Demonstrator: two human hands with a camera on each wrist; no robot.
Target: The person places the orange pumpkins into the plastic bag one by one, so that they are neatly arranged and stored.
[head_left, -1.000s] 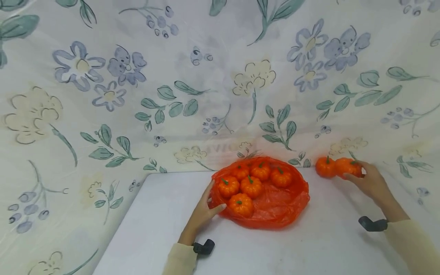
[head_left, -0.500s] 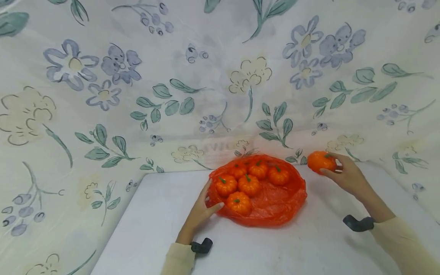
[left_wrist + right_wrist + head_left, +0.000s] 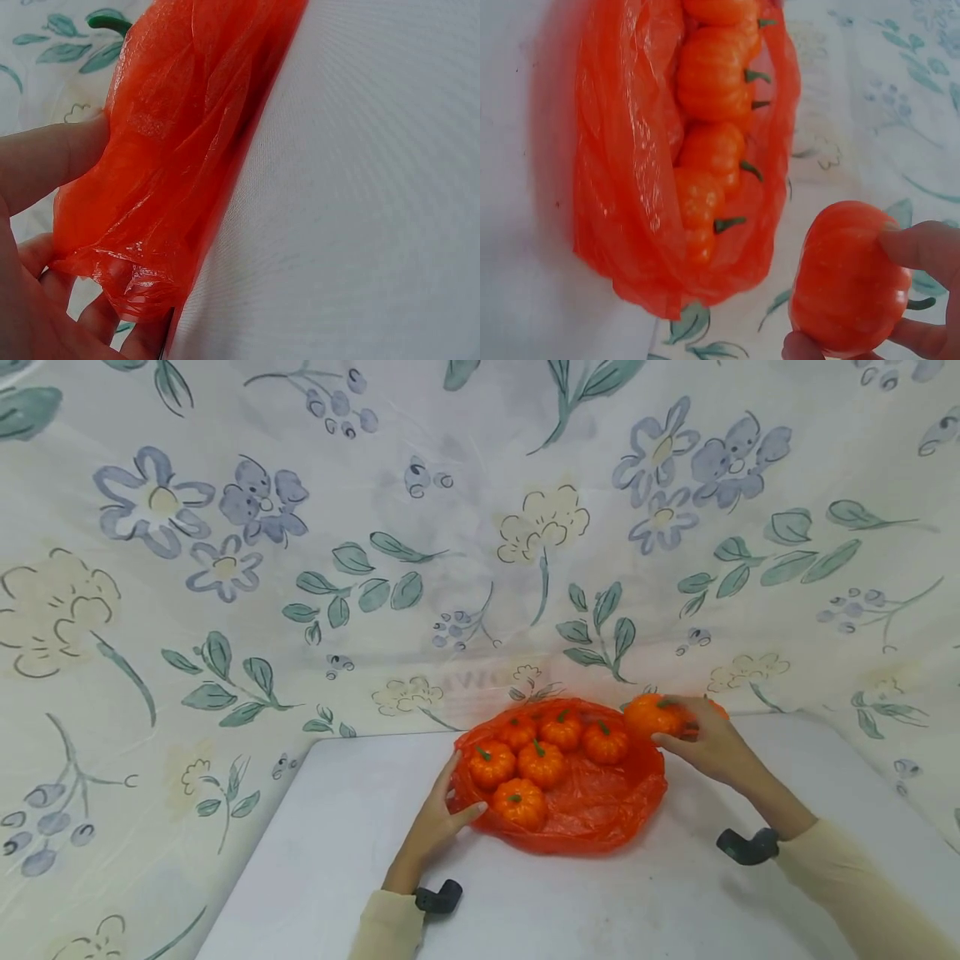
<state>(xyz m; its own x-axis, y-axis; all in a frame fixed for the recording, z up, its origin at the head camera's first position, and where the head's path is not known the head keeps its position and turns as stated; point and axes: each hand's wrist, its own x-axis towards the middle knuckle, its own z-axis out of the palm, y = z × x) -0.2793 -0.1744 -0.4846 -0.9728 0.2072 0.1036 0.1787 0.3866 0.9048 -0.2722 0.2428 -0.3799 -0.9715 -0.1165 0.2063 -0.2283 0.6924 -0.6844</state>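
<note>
A red plastic bag (image 3: 592,814) lies spread open on the white table, with several small orange pumpkins (image 3: 542,765) inside it, green stems showing. My left hand (image 3: 435,822) holds the bag's left side. In the left wrist view its thumb (image 3: 56,161) lies on the bag's wall and its fingers bend round the crumpled end. My right hand (image 3: 708,739) grips another pumpkin (image 3: 651,717) between thumb and fingers at the bag's far right rim. In the right wrist view this held pumpkin (image 3: 847,277) is off the table, beside the bag's open mouth.
One more pumpkin (image 3: 720,709) stands at the table's back edge, mostly hidden behind my right hand. A pale floral cloth (image 3: 465,568) rises behind the white table (image 3: 360,793). Dark wrist cameras (image 3: 748,846) sit at both cuffs.
My right hand has lifted one of the two pumpkins at the back right and carried it left to the bag's rim. The left hand has stayed on the bag.
</note>
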